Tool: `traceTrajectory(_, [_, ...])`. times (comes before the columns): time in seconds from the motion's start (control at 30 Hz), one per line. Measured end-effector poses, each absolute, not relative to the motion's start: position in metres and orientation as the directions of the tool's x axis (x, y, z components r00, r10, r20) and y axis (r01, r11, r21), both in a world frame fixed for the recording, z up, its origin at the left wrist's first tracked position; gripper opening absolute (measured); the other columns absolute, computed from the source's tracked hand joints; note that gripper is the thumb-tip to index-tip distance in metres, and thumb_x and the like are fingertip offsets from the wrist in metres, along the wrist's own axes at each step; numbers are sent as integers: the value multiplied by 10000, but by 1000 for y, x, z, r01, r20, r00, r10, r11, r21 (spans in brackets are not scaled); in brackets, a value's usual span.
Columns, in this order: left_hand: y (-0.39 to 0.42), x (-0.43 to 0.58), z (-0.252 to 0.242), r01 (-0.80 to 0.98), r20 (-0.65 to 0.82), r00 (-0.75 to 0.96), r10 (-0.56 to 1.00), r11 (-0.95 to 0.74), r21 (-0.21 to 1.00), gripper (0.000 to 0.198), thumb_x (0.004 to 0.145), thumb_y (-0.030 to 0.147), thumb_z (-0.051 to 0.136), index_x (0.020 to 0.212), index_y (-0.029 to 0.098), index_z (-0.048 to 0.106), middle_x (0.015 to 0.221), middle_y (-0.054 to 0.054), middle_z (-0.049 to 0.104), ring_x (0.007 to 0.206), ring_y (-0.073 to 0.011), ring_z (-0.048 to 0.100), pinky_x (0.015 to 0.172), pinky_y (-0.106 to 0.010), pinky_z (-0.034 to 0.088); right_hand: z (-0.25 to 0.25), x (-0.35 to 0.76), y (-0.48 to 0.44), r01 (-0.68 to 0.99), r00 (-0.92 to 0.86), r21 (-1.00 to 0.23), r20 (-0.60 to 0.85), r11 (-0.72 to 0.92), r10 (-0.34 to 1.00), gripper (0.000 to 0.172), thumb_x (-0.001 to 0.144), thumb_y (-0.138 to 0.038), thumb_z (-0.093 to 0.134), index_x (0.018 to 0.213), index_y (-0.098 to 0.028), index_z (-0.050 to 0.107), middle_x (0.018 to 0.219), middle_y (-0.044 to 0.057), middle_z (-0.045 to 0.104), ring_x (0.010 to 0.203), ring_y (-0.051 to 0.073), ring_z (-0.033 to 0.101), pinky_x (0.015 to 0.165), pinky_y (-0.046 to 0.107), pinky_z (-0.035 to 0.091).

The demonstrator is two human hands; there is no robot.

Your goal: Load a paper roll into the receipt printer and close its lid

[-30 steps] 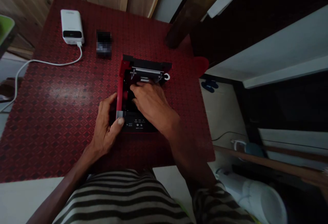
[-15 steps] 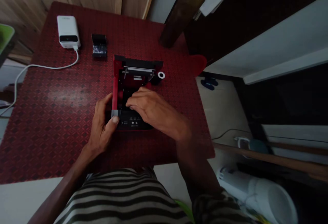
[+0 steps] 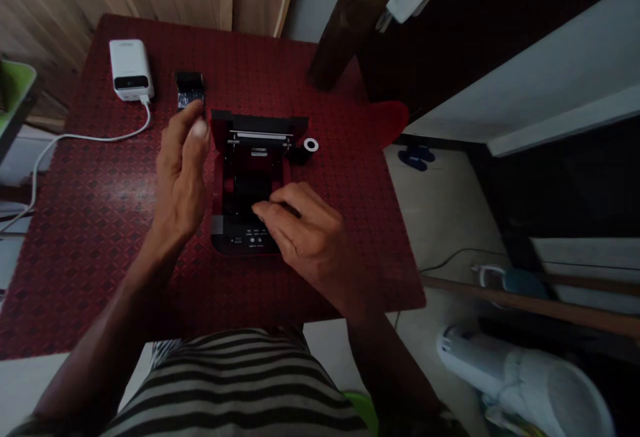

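Observation:
A small red and black printer (image 3: 240,240) stands on the table with its lid raised, showing a roller and metal bar inside the lid. My right hand (image 3: 307,227) is at the printer's right side, fingers bent and closed over the edge of its dark inner bay. What its fingertips hold, if anything, is hidden. My left hand (image 3: 183,163) is lifted off the printer to its left, fingers extended and nothing visible in it. Just beyond its fingertips sits a small black box (image 3: 189,80) with its flap up. A black roll with a white end (image 3: 311,145) is right of the lid.
A white power bank (image 3: 130,67) with a white cable (image 3: 95,137) lies at the back left. A tall dark bottle with a green cap (image 3: 345,23) stands at the back right. A red stool-like object (image 3: 393,122) shows beyond the table's right edge (image 3: 400,237).
My left hand has let go of the printer's left side and moved up and away toward the small black box. My right hand has drawn back slightly right, uncovering more of the bay.

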State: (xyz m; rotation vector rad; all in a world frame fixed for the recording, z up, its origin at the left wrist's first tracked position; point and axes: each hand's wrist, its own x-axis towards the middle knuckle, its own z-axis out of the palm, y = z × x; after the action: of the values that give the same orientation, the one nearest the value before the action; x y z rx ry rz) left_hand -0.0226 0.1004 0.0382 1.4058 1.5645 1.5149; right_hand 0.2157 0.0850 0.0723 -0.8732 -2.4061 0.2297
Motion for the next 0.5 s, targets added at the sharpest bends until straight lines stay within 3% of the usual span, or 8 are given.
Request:
traceTrajectory(0.07, [121,-18,49,298,260,-360,896,-153,942,778,1259,756,513,1517,77,790,1479,-116,822,1439,-347,742,1245,-547,572,64,215,76,568,-621,-269,481,778,619,330,1231,-75,604,1241,-234,893,1015,51,806,924,191,730,818,337,641])
traceTrajectory(0.17, [135,-11,59,230,188,-415,890,-97,968,688,1308,623,459,1198,69,852,1156,-50,880,1186,-255,814,1110,-467,604,54,214,69,564,-629,-169,546,808,553,316,1205,-48,645,1237,-243,891,973,28,807,862,176,712,748,326,622])
traceTrajectory(0.27, [128,-13,59,184,162,-403,901,-93,978,461,1240,487,652,1021,138,857,1080,-8,871,1196,-236,804,1161,-462,590,52,215,67,542,-635,-103,600,834,487,309,1179,-13,670,1223,-229,887,991,28,829,859,176,714,747,331,624])
traceTrajectory(0.37, [105,-21,50,99,116,-326,938,-88,991,271,1097,450,824,1203,212,901,1288,-31,880,1424,-319,760,1325,-543,542,56,217,66,546,-643,-49,616,836,456,308,1194,-22,653,1159,-215,890,987,24,848,853,169,718,756,326,623])
traceTrajectory(0.43, [85,-24,39,34,54,-327,944,-45,998,539,974,478,950,1467,292,831,1524,-68,833,1579,-403,697,1360,-609,538,61,219,65,549,-649,-20,619,836,441,322,1207,-30,631,1115,-197,890,960,23,852,833,163,721,740,326,614])
traceTrajectory(0.5, [66,-25,30,-2,-27,-305,952,28,1000,718,921,469,977,1586,306,759,1686,-114,751,1678,-446,624,1394,-672,516,64,220,63,552,-656,-2,615,834,436,329,1217,-36,615,1104,-180,889,948,28,858,829,164,730,732,333,609])
